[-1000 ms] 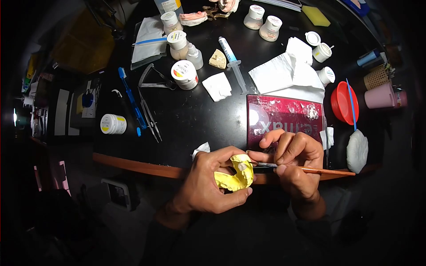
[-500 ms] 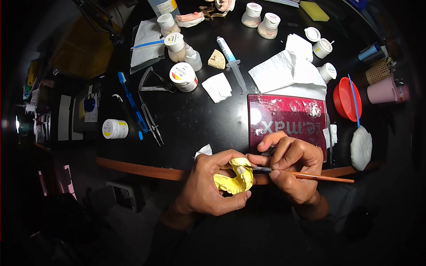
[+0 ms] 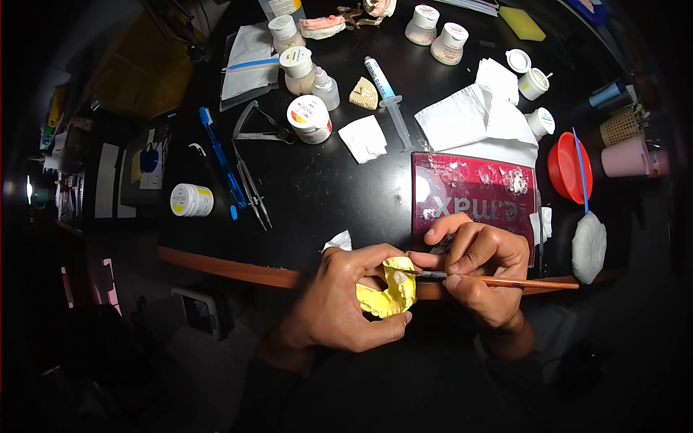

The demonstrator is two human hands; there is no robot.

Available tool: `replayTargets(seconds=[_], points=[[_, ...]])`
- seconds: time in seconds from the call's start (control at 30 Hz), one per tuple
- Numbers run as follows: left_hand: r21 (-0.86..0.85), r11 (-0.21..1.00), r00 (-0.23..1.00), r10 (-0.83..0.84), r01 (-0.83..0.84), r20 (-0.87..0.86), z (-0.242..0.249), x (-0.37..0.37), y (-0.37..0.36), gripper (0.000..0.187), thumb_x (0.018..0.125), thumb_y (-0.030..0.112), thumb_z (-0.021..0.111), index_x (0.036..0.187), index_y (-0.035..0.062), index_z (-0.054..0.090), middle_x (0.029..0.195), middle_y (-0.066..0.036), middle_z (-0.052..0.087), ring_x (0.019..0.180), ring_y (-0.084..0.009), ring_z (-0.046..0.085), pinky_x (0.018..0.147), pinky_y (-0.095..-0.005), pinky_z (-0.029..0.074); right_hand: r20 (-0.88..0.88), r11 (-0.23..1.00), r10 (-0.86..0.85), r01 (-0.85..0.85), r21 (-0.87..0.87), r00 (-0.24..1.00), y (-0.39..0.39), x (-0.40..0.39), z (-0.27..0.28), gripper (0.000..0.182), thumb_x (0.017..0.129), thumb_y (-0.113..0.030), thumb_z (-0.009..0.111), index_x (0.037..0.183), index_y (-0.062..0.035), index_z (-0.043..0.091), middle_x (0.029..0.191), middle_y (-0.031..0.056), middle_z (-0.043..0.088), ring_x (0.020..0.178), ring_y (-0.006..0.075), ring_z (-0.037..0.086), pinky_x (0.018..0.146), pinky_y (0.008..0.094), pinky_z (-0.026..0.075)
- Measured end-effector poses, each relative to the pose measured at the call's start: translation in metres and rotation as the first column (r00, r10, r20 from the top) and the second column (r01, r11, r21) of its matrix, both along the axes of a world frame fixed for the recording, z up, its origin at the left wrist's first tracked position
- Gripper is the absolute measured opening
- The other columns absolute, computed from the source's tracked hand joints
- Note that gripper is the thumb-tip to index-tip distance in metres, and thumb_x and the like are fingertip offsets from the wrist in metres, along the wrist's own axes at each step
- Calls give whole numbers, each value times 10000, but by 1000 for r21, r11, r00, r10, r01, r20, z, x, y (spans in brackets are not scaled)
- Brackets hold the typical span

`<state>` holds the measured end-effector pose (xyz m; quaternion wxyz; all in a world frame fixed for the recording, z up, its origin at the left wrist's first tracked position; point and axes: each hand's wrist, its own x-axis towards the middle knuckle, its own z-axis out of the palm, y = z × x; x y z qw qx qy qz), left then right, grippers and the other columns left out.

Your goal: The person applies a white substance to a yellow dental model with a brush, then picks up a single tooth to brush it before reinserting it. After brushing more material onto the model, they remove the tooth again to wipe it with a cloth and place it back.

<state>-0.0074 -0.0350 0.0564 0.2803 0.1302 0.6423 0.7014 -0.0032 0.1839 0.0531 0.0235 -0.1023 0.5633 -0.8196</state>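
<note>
Curled around a yellow dental model (image 3: 390,302), my left hand (image 3: 346,299) holds it just in front of the table's edge. A whitish tooth (image 3: 401,277) stands out on the arch. My right hand (image 3: 487,267) pinches a thin brush (image 3: 534,282) with a reddish-brown wooden handle. The brush's dark fine tip points left and reaches the model beside the whitish tooth; whether it touches cannot be made out. Behind my right hand lies a dark red e.max plate (image 3: 473,187) with white smears and crumbs on it.
White tissues (image 3: 469,119), a syringe (image 3: 388,101) and a lidded jar (image 3: 309,119) lie farther back. Left are tweezers (image 3: 251,187), a blue toothbrush (image 3: 222,159) and another jar (image 3: 192,200). A red bowl (image 3: 568,169) and a white round pad (image 3: 589,249) are at right.
The model has turned slightly in my left hand, and the brush tip now sits higher up relative to the whitish tooth. The whole view has shifted a little.
</note>
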Motion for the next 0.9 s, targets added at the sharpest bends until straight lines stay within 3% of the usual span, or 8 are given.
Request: replayTargets(seconds=[0.17,0.27,0.37,0.63,0.77,0.9], points=[[-15,1000,1000,-2,2,-26,-1,0,0,375,745,44,816,1075,-63,672,836,-86,744,757,-96,716,681,-252,563,-50,998,40,-38,40,998,4,-1,-4,144,779,176,630,764,34,614,756,126,656,1081,314,668,939,433,662],[-16,1000,999,-4,3,-48,-3,0,0,375,746,51,816,1075,-60,672,833,-88,743,754,-103,721,682,-259,566,10,1000,3,-3,1,1000,0,-1,1,146,777,175,637,763,30,620,739,120,653,1063,310,675,934,427,659],[-32,999,998,-10,8,-64,-3,0,-1,374,747,54,816,1072,-59,672,829,-90,742,754,-108,725,684,-265,569,-62,998,52,-49,44,997,4,-1,-6,85,841,74,682,816,32,612,773,137,618,1102,323,613,916,502,675],[-63,998,993,-36,29,-112,-2,-2,-2,378,744,58,810,1079,-58,675,832,-105,748,758,-135,743,689,-272,575,-89,993,87,-80,86,992,8,-4,-7,76,824,90,669,810,30,624,760,135,620,1096,321,625,907,506,676],[-72,997,995,-44,38,-94,2,-3,-2,382,737,81,811,1071,-46,678,827,-124,756,750,-181,769,683,-295,586,6,998,59,-59,25,998,5,-3,-1,129,776,165,623,748,39,619,740,129,652,1085,317,675,931,435,663],[-150,987,986,-86,65,-141,8,-5,-6,377,724,108,811,1047,-38,682,807,-136,756,741,-237,787,677,-321,594,8,997,76,-76,15,997,5,-3,0,102,786,141,634,771,41,623,745,134,638,1101,319,655,925,474,667]])
